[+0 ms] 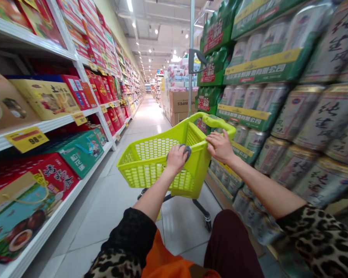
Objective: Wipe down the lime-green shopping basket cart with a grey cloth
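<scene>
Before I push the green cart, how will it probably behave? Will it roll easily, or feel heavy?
The cart should probably roll easily: a wheel shows under it, on flat tiles. It may feel light for its size, because I see no goods in its basket. It seems fairly stiff, with no bend visible where the left hand and right hand rest.

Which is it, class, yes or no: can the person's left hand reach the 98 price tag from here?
Probably not without leaning or stepping over: the left hand is on the green cart, holding a grey cloth, and aisle floor separates it from the price tag.
</scene>
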`<state>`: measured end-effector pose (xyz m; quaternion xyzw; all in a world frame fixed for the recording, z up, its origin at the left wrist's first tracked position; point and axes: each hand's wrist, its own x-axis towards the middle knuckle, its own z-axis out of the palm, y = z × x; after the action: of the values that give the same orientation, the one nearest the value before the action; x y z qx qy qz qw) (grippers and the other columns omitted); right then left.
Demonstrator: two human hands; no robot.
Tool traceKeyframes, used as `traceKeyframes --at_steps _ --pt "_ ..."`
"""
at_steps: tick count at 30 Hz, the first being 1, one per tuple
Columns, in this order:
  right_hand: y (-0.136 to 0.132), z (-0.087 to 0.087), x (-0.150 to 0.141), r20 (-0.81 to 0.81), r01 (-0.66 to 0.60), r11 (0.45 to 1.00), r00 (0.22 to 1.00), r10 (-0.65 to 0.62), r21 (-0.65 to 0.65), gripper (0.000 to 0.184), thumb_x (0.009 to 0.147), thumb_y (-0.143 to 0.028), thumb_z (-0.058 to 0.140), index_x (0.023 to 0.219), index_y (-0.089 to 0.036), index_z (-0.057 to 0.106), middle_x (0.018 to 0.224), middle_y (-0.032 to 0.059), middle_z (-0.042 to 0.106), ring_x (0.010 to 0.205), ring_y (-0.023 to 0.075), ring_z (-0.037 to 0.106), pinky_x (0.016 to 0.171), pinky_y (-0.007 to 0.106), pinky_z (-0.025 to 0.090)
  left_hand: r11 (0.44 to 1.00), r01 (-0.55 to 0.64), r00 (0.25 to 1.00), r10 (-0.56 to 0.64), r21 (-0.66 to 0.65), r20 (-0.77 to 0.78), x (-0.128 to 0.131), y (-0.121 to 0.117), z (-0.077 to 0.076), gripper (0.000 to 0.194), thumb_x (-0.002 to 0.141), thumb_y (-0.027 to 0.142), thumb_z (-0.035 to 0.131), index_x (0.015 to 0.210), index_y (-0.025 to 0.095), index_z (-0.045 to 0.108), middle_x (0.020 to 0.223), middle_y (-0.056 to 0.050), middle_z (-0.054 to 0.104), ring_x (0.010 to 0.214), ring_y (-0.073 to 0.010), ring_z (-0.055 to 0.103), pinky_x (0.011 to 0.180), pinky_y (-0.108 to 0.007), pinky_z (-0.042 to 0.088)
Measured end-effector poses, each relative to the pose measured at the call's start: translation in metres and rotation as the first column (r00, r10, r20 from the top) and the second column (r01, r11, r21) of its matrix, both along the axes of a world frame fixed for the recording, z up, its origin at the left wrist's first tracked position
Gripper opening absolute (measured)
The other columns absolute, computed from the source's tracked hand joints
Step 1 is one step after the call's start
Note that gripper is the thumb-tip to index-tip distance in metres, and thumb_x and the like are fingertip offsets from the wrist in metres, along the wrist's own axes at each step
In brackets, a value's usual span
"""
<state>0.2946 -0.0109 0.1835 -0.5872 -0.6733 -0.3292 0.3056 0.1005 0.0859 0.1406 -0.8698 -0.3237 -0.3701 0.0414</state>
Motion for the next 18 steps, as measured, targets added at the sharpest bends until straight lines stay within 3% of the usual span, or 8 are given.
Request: traceKeyframes --at_steps 2,4,10,12,14,18 --pt "0.004 -0.001 -0.003 0.025 -0.001 0.999 1.000 0.002 -0.035 0.029 0.079 -0.024 0.044 0.100 -0.019 0.063 0.105 0.0072 0.065 0.107 0.0245 0.052 0.106 0.052 0.014 1.000 0.015 1.000 -0.016 0.015 0.008 0.013 -0.002 0.002 0.030 0.085 0.029 0.045 0.110 0.016 0.054 0.104 -0.011 0.057 0.097 -0.0214 0.050 0.085 -0.035 0.041" --pt "0.006 -0.002 0.000 0.052 -0.009 0.998 0.999 0.013 -0.061 0.031 0.080 -0.023 0.044 0.104 -0.019 0.061 0.110 0.0069 0.063 0.111 0.0246 0.049 0.106 0.052 0.015 1.000 0.015 1.000 -0.015 0.026 -0.018 0.007 0.003 0.000 0.029 0.085 0.029 0.045 0.109 0.016 0.055 0.106 -0.011 0.057 0.097 -0.0213 0.050 0.086 -0.035 0.041" --pt "0.010 -0.002 0.011 0.056 -0.010 0.997 0.998 0.015 -0.074 0.030 0.081 -0.022 0.043 0.105 -0.019 0.062 0.111 0.0061 0.063 0.114 0.0246 0.047 0.106 0.052 0.015 0.991 -0.130 0.987 0.133 0.040 -0.086 -0.088 0.037 -0.023 0.024 0.084 0.029 0.044 0.102 0.018 0.057 0.101 -0.009 0.059 0.094 -0.0219 0.052 0.085 -0.037 0.042" --pt "0.014 0.000 0.005 0.039 0.017 0.999 0.999 -0.015 -0.048 0.029 0.082 -0.022 0.043 0.102 -0.017 0.063 0.109 0.0074 0.063 0.115 0.0259 0.047 0.106 0.054 0.013 0.986 -0.162 0.982 0.165 0.035 -0.091 -0.103 0.040 -0.027 0.025 0.084 0.029 0.044 0.102 0.017 0.057 0.102 -0.010 0.058 0.095 -0.0226 0.052 0.086 -0.038 0.042" --pt "0.019 0.002 -0.008 0.039 0.027 0.999 0.999 -0.025 -0.037 0.029 0.082 -0.023 0.043 0.101 -0.016 0.064 0.110 0.0086 0.063 0.116 0.0269 0.046 0.106 0.056 0.012 0.987 -0.157 0.983 0.160 0.032 -0.091 -0.096 0.035 -0.026 0.027 0.084 0.029 0.044 0.104 0.016 0.057 0.105 -0.011 0.058 0.097 -0.0227 0.051 0.087 -0.038 0.041" --pt "0.027 0.002 -0.044 0.088 -0.028 0.993 0.995 0.038 -0.112 0.031 0.084 -0.024 0.041 0.104 -0.015 0.062 0.113 0.0092 0.061 0.116 0.0263 0.046 0.107 0.054 0.011 0.995 -0.084 0.995 0.087 0.046 -0.057 -0.043 0.020 -0.018 0.029 0.084 0.028 0.045 0.108 0.016 0.055 0.110 -0.012 0.055 0.102 -0.0228 0.049 0.090 -0.039 0.040"
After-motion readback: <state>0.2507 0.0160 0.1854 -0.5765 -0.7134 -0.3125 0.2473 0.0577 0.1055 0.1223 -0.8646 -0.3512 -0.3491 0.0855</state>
